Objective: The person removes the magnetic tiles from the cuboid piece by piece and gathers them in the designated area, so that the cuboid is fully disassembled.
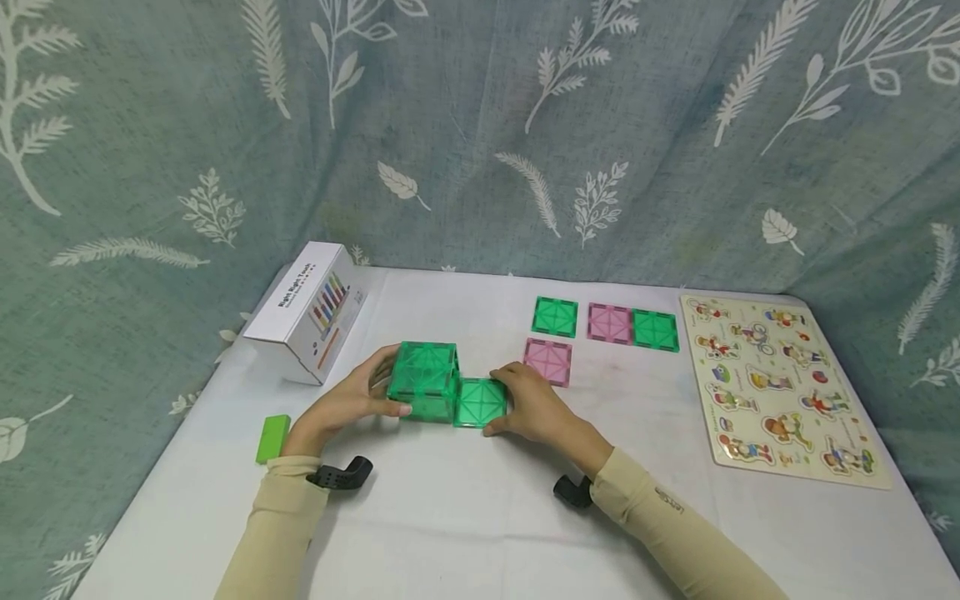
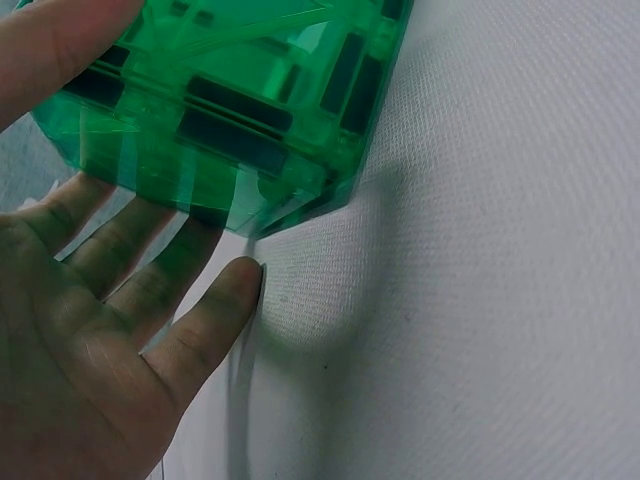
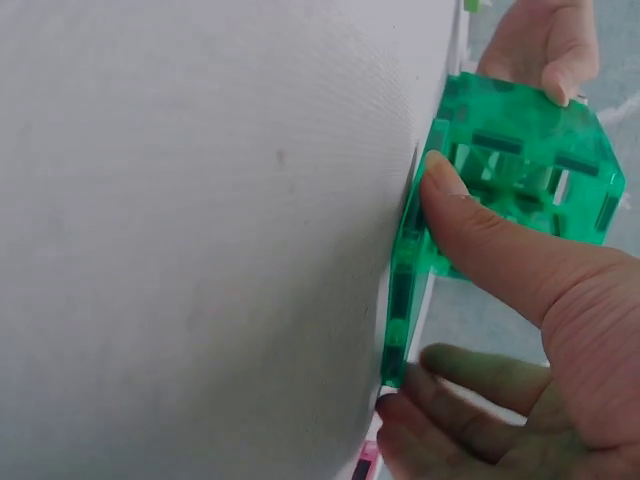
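A cube of see-through green magnetic tiles (image 1: 424, 368) stands on the white table left of centre. My left hand (image 1: 343, 403) holds it from the left, thumb along the front and fingers around the far side. Flat against the cube's right foot lies a single green magnetic tile (image 1: 480, 403). The right hand (image 1: 537, 407) grips this tile, thumb at its near edge and fingers toward its far right corner. In the right wrist view, the thumb (image 3: 470, 215) overlaps the tile's edge, with the cube just beyond. The left wrist view shows the cube's dark magnet strips close up.
Behind the right hand lie a pink tile (image 1: 548, 361), a green tile (image 1: 555, 317) and a joined pink-and-green pair (image 1: 632, 327). A picture puzzle board (image 1: 787, 392) lies at right. At left are a white box (image 1: 307, 308) and a bright green block (image 1: 273, 438).
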The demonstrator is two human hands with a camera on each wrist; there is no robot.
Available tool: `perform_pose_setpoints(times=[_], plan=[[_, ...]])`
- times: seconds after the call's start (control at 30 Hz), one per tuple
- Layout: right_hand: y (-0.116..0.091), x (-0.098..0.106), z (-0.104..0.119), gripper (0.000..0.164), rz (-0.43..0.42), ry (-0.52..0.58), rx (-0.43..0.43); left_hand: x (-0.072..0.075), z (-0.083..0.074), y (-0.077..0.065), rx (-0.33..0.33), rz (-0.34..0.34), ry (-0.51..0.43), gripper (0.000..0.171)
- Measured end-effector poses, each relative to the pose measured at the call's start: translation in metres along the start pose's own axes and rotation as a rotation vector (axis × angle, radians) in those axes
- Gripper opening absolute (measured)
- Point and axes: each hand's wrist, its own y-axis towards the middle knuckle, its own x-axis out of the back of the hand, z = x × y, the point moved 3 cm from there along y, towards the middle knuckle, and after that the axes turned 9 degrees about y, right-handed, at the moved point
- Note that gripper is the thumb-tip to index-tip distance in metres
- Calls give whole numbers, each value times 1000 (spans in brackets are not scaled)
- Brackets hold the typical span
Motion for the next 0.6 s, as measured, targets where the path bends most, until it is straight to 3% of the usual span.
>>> perform_pose_setpoints(times=[0.6], plan=[[2, -1, 4, 85, -34, -9, -37, 0, -1, -1, -7, 7, -6, 106]])
